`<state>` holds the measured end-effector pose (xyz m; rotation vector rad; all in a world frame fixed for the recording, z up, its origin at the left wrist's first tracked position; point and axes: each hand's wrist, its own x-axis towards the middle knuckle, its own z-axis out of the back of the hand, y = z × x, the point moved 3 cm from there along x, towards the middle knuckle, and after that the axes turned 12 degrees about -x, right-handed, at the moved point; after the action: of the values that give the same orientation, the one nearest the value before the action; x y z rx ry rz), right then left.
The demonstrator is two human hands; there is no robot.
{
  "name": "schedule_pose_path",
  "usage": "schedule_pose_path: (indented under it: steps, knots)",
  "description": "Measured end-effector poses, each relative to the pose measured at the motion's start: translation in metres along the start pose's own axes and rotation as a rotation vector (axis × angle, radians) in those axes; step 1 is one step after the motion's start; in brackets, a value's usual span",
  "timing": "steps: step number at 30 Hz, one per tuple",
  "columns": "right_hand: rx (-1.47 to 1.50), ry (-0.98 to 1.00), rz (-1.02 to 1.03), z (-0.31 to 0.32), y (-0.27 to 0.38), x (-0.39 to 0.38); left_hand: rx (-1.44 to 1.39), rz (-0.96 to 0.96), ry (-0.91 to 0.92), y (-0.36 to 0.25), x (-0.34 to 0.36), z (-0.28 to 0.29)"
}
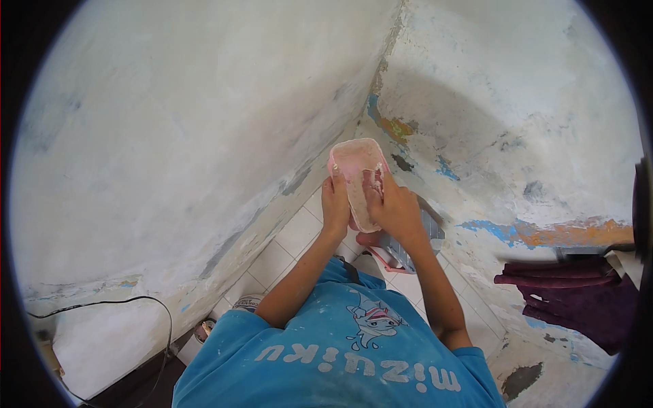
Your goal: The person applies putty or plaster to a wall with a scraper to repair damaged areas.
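Observation:
A shallow pink plastic tub (355, 151), rectangular with rounded corners, is held up in front of me near the corner of two walls. Pale plaster-like paste coats its inside and rim. My left hand (335, 207) grips the tub's left side, thumb over the rim and the other fingers hidden beneath. My right hand (400, 212) is over the tub's right side, its fingers bent in toward the paste and slightly blurred. Whitish smears show by those fingertips; whatever they hold, if anything, cannot be made out.
Patchy whitewashed walls (170, 122) meet ahead, with flaking blue and orange paint on the right one. Below are white floor tiles (275, 262) and a grey slatted object (428, 231). Dark purple cloth (571, 292) hangs at right; a black cable (160, 302) loops at lower left.

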<state>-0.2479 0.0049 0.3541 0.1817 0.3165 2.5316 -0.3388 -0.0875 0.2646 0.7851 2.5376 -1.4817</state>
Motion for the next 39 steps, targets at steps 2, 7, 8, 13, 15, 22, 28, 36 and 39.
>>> schedule_pose_path:
  steps: [2,7,8,13,15,22,28,36,39]
  knots:
    - [0.065,0.028,-0.061,-0.009,-0.001,0.001,0.019,0.065,0.053,0.0,0.002,0.001]
    - [0.165,-0.054,-0.004,0.019,0.001,0.005,-0.062,0.161,0.109,0.003,0.001,0.001]
    - [0.166,-0.053,-0.002,0.026,0.001,0.004,-0.07,0.167,0.12,0.003,0.0,-0.002]
    - [-0.018,-0.042,0.111,0.021,-0.013,0.002,-0.141,0.127,0.206,0.011,-0.008,-0.013]
    - [0.029,-0.046,0.137,0.042,-0.012,0.002,-0.128,0.111,0.227,0.015,-0.006,-0.011]
    - [0.057,0.019,0.125,0.061,-0.033,-0.005,-0.174,0.151,0.263,0.025,-0.029,-0.045]
    - [0.057,0.01,0.143,0.084,-0.052,-0.016,-0.114,0.109,0.306,0.045,-0.041,-0.061]
    - [0.023,0.06,0.136,0.08,-0.099,-0.023,-0.13,0.134,0.319,0.072,-0.062,-0.092]
    - [0.035,0.068,0.152,0.088,-0.105,-0.031,-0.105,0.138,0.287,0.08,-0.065,-0.104]
